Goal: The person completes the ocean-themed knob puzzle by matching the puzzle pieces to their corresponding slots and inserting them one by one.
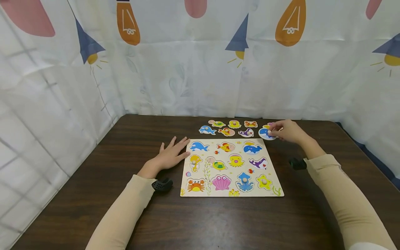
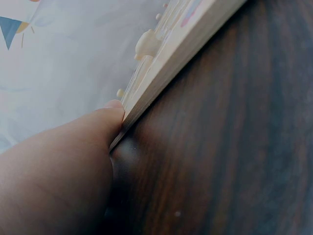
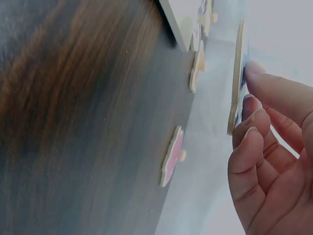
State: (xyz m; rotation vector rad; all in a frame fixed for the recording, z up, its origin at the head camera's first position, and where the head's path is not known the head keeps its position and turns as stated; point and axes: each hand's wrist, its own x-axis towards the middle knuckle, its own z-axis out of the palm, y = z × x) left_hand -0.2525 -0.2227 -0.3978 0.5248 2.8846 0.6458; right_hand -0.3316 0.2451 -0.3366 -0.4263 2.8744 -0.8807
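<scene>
Head view: right hand pinching blue whale piece, lifted just beyond puzzle board; left hand flat, steadying board edge. Three pieces seated, most slots bare, loose pieces waiting.

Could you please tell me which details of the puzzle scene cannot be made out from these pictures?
- Head view: the right hand covers part of the blue piece, so its shape is unclear.
- Left wrist view: the puzzle board shows edge-on only, its pictures hidden; the left hand is blurred.
- Right wrist view: the pink piece is edge-on, its picture unreadable.
</scene>
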